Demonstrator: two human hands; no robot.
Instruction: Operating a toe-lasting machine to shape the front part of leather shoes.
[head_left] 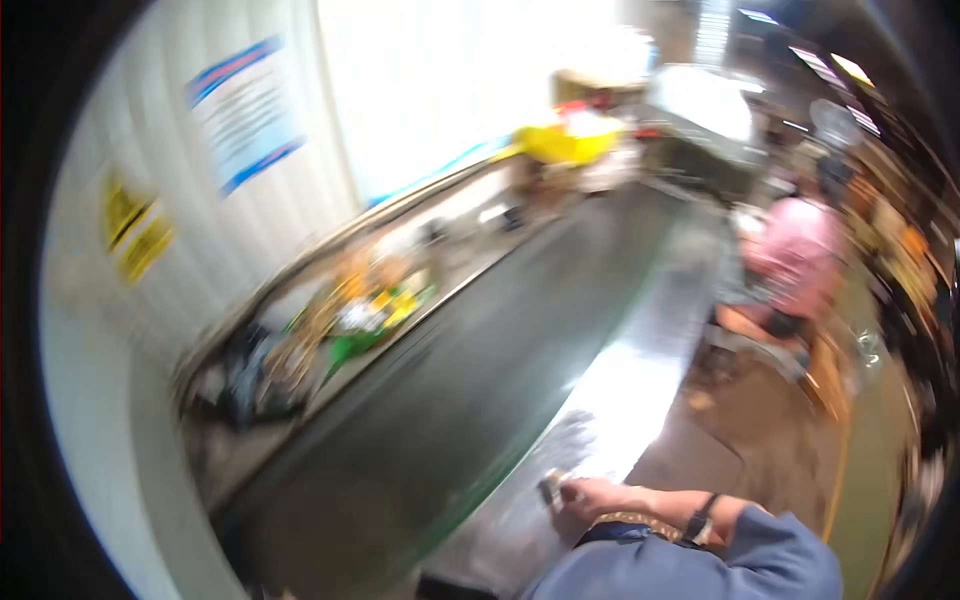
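My right hand is over the shiny metal ledge beside the belt, its fingers closed round a small pale and dark thing. Blur hides what kind of thing that is. A dark watch is on that wrist, below a blue-grey sleeve. My left hand does not show. Left of the ledge runs a long dark conveyor belt with a green edge; no item can be made out on it. A dark flat object lies at the lower edge, near my body.
Mixed bags and scraps heap along the belt's far side, below a pale corrugated wall. Yellow bags are at the far end. A seated person in pink is by the ledge, farther off on the right.
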